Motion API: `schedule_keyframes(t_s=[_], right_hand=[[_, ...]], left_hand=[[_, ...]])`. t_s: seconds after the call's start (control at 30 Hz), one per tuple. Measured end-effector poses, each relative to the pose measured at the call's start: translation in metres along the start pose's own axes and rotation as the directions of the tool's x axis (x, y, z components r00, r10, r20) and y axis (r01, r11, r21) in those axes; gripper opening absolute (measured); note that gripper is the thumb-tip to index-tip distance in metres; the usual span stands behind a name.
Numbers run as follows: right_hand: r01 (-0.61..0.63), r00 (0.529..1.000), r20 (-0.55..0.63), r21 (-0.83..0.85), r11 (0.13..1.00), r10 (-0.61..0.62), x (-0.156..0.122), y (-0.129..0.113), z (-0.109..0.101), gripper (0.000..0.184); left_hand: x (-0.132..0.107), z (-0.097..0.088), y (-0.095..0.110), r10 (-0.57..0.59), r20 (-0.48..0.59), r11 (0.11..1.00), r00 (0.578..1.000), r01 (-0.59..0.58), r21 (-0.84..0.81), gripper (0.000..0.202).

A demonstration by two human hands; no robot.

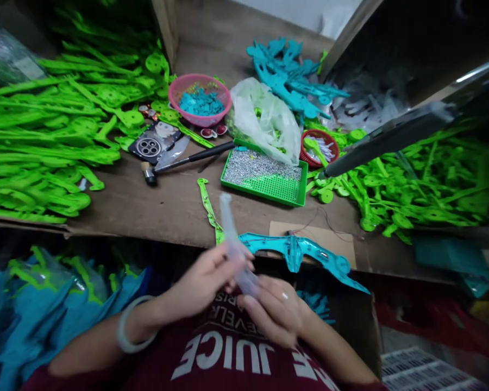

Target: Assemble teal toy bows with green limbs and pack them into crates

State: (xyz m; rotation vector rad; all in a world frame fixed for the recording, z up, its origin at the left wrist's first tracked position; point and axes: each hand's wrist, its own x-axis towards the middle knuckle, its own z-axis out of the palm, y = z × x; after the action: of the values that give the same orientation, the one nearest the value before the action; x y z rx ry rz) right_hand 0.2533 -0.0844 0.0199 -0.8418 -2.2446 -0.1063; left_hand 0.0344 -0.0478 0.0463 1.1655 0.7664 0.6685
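My left hand (207, 281) and my right hand (277, 309) meet close to my chest, both closed round a pale translucent plastic piece (233, 239) that sticks up and away from me, blurred by motion. Just beyond my hands a teal plastic part (297, 251) lies over the table's near edge with a thin wire on it. A single green strip (208, 209) lies beside it on the brown table (146, 201).
A green tray of small silvery bits (264, 174), a hammer (183, 161), a pink bowl (199, 99), a red bowl (319, 146) and a plastic bag (264, 117) sit mid-table. Green parts are heaped left (44, 130) and right (424, 184); teal parts (289, 76) lie behind.
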Motion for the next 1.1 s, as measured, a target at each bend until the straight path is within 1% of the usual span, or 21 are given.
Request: schedule_keyframes(t_s=[0.03, 0.07, 0.1, 0.13, 0.17, 0.2, 0.23, 0.27, 0.33, 0.37, 0.43, 0.57, 0.63, 0.7, 0.8, 0.97, 1.1], right_hand=[[0.011, 1.000, -0.028, 0.030, 0.999, -0.011, 0.008, 0.001, 0.017, 0.055], [-0.004, 1.000, -0.021, 0.052, 0.999, 0.005, 0.018, 0.004, 0.031, 0.072], [-0.042, 0.999, 0.032, 0.073, 0.996, 0.040, 0.026, 0.009, 0.042, 0.092], [-0.094, 0.989, 0.125, 0.092, 0.991, 0.082, 0.034, 0.015, 0.051, 0.112], [-0.145, 0.964, 0.239, 0.107, 0.984, 0.116, 0.040, 0.022, 0.058, 0.126], [-0.176, 0.932, 0.341, 0.123, 0.977, 0.125, 0.044, 0.028, 0.063, 0.134], [-0.200, 0.900, 0.418, 0.142, 0.969, 0.124, 0.045, 0.033, 0.067, 0.137], [-0.225, 0.877, 0.463, 0.159, 0.961, 0.129, 0.044, 0.037, 0.069, 0.138], [-0.257, 0.852, 0.507, 0.182, 0.949, 0.133, 0.040, 0.042, 0.067, 0.136], [-0.266, 0.846, 0.515, 0.190, 0.945, 0.135, 0.037, 0.044, 0.064, 0.134], [-0.283, 0.834, 0.535, 0.205, 0.937, 0.135, 0.033, 0.048, 0.057, 0.125], [-0.320, 0.788, 0.606, 0.251, 0.914, 0.109, 0.035, 0.055, 0.045, 0.103], [-0.344, 0.772, 0.626, 0.261, 0.902, 0.113, 0.037, 0.058, 0.043, 0.100], [-0.366, 0.764, 0.633, 0.267, 0.891, 0.125, 0.038, 0.059, 0.043, 0.099], [-0.383, 0.766, 0.630, 0.282, 0.880, 0.131, 0.038, 0.059, 0.042, 0.097], [-0.370, 0.783, 0.611, 0.307, 0.877, 0.117, 0.039, 0.059, 0.042, 0.096], [-0.360, 0.789, 0.604, 0.301, 0.883, 0.116, 0.039, 0.060, 0.044, 0.093]], left_hand=[[-0.001, -0.018, 0.001, 0.000, -0.176, 1.000, 0.984, 0.001, 0.008, 0.038], [-0.001, -0.038, 0.004, 0.016, -0.338, 1.000, 0.941, -0.006, 0.031, 0.041], [0.000, -0.057, 0.007, 0.029, -0.466, 0.999, 0.884, -0.008, 0.046, 0.045], [0.001, -0.075, 0.011, 0.027, -0.530, 0.999, 0.847, -0.002, 0.047, 0.049], [0.003, -0.089, 0.013, 0.015, -0.552, 0.998, 0.834, 0.020, 0.057, 0.051], [0.006, -0.099, 0.014, -0.013, -0.538, 0.997, 0.843, 0.051, 0.056, 0.051], [0.009, -0.104, 0.014, -0.051, -0.490, 0.995, 0.870, 0.087, 0.052, 0.049], [0.013, -0.106, 0.012, -0.092, -0.427, 0.991, 0.900, 0.124, 0.047, 0.047], [0.018, -0.102, 0.005, -0.167, -0.291, 0.983, 0.942, 0.182, 0.022, 0.042], [0.021, -0.099, 0.002, -0.195, -0.238, 0.979, 0.952, 0.203, 0.009, 0.040], [0.023, -0.095, -0.005, -0.238, -0.185, 0.971, 0.953, 0.240, -0.012, 0.037], [0.023, -0.091, -0.014, -0.288, -0.200, 0.957, 0.937, 0.274, -0.095, 0.037], [0.024, -0.087, -0.017, -0.301, -0.210, 0.952, 0.930, 0.281, -0.123, 0.039], [0.026, -0.082, -0.019, -0.315, -0.231, 0.948, 0.921, 0.295, -0.117, 0.038], [0.028, -0.076, -0.019, -0.342, -0.257, 0.940, 0.904, 0.330, -0.087, 0.034], [0.025, -0.075, -0.015, -0.372, -0.277, 0.927, 0.886, 0.368, -0.069, 0.031], [0.023, -0.069, -0.018, -0.369, -0.285, 0.927, 0.885, 0.373, -0.042, 0.033]])
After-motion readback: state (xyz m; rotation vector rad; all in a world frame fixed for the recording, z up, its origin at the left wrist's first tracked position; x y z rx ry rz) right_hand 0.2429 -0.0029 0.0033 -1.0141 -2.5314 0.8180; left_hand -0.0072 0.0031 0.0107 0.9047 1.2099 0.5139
